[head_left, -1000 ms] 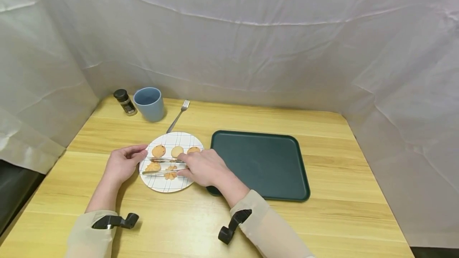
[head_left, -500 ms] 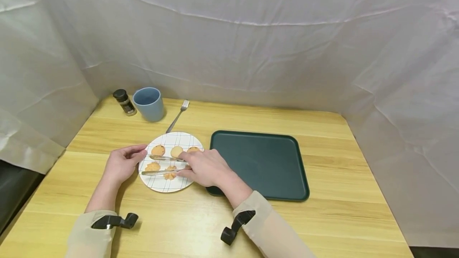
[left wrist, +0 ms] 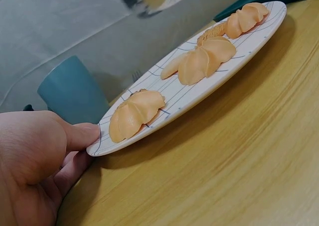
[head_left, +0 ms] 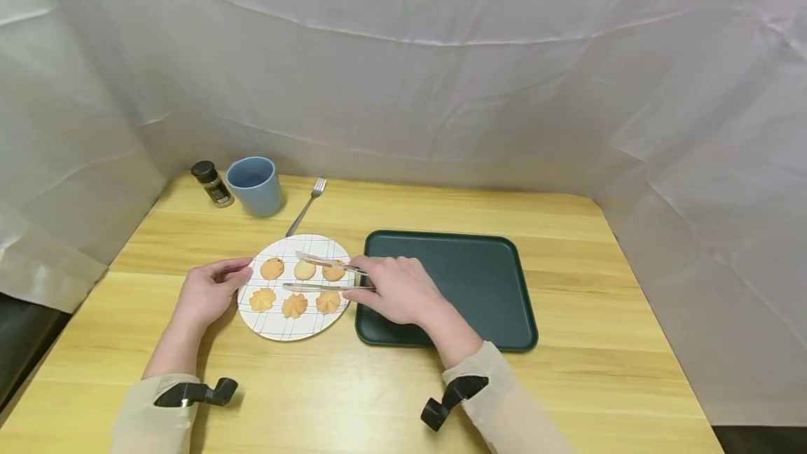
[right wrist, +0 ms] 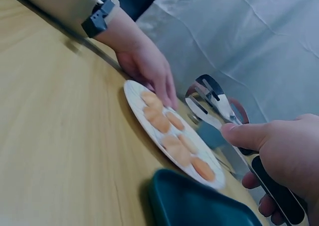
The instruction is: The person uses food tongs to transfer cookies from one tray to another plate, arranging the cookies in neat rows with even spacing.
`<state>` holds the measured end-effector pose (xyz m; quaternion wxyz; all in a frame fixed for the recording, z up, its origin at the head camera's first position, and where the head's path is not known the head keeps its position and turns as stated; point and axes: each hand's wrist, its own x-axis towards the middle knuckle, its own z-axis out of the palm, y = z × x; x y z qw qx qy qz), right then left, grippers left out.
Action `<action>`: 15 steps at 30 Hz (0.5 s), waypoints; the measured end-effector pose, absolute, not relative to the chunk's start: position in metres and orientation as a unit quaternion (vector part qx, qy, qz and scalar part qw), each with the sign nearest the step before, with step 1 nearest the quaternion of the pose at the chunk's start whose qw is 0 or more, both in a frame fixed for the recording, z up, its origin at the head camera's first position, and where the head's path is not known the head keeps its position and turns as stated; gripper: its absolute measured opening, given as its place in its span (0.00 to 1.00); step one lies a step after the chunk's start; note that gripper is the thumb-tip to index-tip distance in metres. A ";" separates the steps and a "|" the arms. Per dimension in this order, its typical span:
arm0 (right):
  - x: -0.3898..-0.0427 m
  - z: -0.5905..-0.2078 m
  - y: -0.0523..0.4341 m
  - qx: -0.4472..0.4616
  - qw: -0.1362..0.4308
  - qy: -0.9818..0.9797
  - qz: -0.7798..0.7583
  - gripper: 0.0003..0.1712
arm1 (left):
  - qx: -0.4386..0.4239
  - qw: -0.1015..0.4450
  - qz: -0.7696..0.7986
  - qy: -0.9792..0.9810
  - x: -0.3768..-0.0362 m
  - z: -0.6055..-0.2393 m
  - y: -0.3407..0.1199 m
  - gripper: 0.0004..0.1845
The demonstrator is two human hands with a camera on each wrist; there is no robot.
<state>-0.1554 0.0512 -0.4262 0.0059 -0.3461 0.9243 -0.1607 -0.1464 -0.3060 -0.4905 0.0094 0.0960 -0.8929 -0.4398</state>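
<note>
The wooden table carried a dark green tray, lying bare of cookies just right of a white grid-patterned plate; the two sat just beside each other, whether touching could not be told. Six cookies lay on the plate in two rows, none lifted.

The right hand hovered over the tray's left edge, fingers and thumb curled round the handles of metal tongs. The tong arms stood spread, their tips above the plate over the back row, gripping nothing (the right wrist view showed the slotted ends apart in the air). The left hand rested at the plate's left rim, thumb pressed against the edge, fingers loosely curled beneath; it steadied rather than gripped.

A blue mug, a small dark-capped shaker and a fork stood at the rear, well apart from the work.

Risks, as judged: the cookies looked thin and brittle, so hard squeezing could crack one; a shallow bite by the slotted tips could let one slip onto the table during carriage; a downward push on the rim could tilt the plate if the left thumb eased off.
</note>
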 end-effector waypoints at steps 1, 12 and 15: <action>-0.155 -0.426 0.056 -0.342 0.002 0.925 -0.163 0.32 | 0.095 0.011 -0.440 -0.893 -0.146 -0.491 -0.306 0.24; -0.151 -0.422 0.114 -0.280 -0.025 0.945 -0.168 0.32 | 0.106 -0.008 -0.443 -0.890 -0.146 -0.490 -0.307 0.25; -0.150 -0.424 0.128 -0.264 -0.032 0.948 -0.172 0.32 | 0.106 -0.007 -0.443 -0.890 -0.146 -0.490 -0.307 0.25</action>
